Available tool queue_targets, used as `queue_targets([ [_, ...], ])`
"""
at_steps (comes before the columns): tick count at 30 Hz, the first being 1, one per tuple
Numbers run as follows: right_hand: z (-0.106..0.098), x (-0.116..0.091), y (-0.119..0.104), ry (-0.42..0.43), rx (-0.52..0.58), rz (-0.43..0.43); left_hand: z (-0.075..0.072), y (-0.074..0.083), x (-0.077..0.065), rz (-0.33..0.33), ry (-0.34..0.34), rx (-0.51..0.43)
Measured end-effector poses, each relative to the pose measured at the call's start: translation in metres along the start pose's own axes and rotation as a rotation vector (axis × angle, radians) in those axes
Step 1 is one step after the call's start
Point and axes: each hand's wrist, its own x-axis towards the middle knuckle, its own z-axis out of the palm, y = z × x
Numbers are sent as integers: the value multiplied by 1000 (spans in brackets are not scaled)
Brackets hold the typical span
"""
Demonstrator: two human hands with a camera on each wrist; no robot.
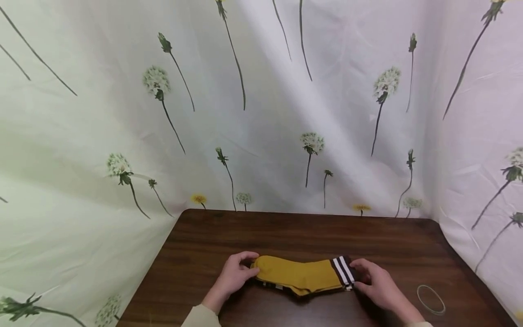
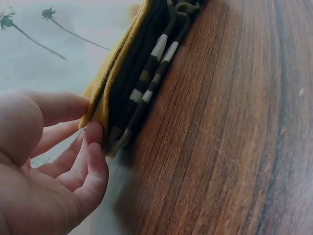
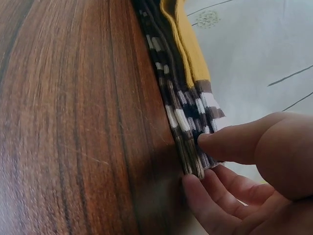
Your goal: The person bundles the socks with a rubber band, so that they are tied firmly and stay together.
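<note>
A stack of socks lies flat on the table, topped by a mustard-yellow sock (image 1: pixel 292 273) with a dark, white-striped cuff. Under the yellow pair, black and patterned socks (image 2: pixel 146 83) show their folded edges in the left wrist view. At the toe end, my left hand (image 1: pixel 234 274) pinches the yellow socks between thumb and fingers. My right hand (image 1: pixel 377 281) holds the cuff end; in the right wrist view its thumb (image 3: pixel 234 142) presses the layered striped cuffs (image 3: pixel 198 110), with the fingers curled around their ends.
A thin, pale green elastic band (image 1: pixel 438 312) lies on the dark wooden table (image 1: pixel 310 231), right of my right hand. A white curtain (image 1: pixel 269 150) printed with dandelions hangs behind the table and along both sides.
</note>
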Motion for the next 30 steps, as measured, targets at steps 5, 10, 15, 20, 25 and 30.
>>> queue_targets([
  [5,0,3,1,-3,27,19,-2,-1,-1,22,31,26],
  [10,2,2,3,-5,8,17,-2,-4,0,33,38,71],
  [15,4,6,2,17,-3,-1,-4,-8,3,38,46,89],
  [20,5,13,-3,19,-4,3,-9,-5,5,51,82,129],
  [25,8,18,-6,15,-6,-6,-11,4,10,103,160,252],
  [30,13,18,-8,17,0,-7,1,23,20,229,277,371],
])
